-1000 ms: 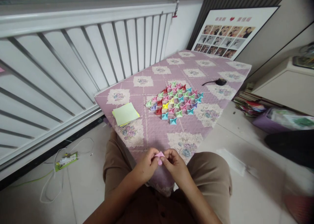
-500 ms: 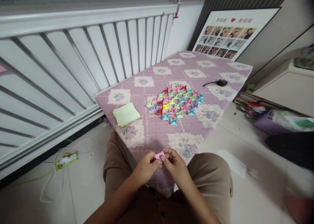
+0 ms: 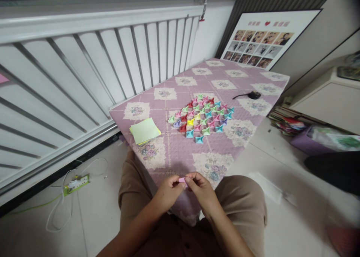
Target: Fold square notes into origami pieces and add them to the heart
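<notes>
The cloth-covered worktop (image 3: 180,155) carries the cluster of small folded paper pieces (image 3: 190,122), the landmark here. A tug on the cloth could shift the cluster's close-set rows, and a forearm reaching across could tip or crush a piece.

On the near side of the cluster, over the worktop's narrowing corner, are the left hand (image 3: 168,191) and the right hand (image 3: 201,189). Both are closed in a pinch, thumbs and fingers gripping the folded pink paper (image 3: 182,179) from either side. To the left of the cluster lies the stack of paper sheets (image 3: 145,130), its edges not squared; a brushing wrist could fan it out. Beyond the cluster to the right is a small black object with a thin tail (image 3: 254,95), which could sweep into the pieces if dragged toward them.

The pink paper is smallest: uneven pressure could skew its folds, too hard a pinch could add a stray crease, and a slack grip could drop it.
</notes>
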Demonstrator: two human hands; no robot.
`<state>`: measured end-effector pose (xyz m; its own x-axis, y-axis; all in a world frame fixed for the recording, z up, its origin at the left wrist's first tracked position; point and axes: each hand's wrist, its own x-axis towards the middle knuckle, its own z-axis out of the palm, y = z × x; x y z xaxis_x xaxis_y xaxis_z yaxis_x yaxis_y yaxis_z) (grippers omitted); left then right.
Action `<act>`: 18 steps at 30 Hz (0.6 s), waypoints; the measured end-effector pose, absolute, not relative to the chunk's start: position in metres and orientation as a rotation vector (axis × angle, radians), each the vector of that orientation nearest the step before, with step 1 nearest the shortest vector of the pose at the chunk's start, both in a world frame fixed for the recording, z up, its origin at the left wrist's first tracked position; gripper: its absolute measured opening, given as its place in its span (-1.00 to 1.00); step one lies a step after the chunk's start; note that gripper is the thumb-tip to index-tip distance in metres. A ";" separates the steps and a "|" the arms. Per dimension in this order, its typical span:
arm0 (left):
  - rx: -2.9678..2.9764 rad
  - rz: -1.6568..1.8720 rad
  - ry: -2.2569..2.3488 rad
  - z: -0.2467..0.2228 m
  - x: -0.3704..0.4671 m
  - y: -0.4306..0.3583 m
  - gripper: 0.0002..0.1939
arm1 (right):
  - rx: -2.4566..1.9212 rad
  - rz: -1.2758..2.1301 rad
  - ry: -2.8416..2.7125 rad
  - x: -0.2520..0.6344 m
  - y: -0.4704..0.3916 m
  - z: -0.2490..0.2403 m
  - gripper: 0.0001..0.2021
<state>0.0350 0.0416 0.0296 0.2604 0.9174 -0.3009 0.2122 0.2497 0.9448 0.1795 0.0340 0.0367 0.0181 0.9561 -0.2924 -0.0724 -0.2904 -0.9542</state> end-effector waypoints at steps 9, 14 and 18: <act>1.412 0.656 1.321 0.035 0.037 0.041 -0.81 | -1.393 1.360 -1.107 0.180 0.032 0.037 -0.66; 1.310 0.636 1.257 0.033 0.038 0.041 -0.85 | -1.415 1.298 -1.159 0.182 0.034 0.035 -0.66; 1.216 0.667 1.241 0.031 0.038 0.039 -0.85 | -1.416 1.300 -1.157 0.182 0.035 0.030 -0.66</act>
<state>0.0384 0.0387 0.0307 0.2627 0.9038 -0.3379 0.2172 0.2859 0.9333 0.1817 0.0346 0.0304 0.0231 0.9815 -0.1902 0.0749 -0.1914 -0.9787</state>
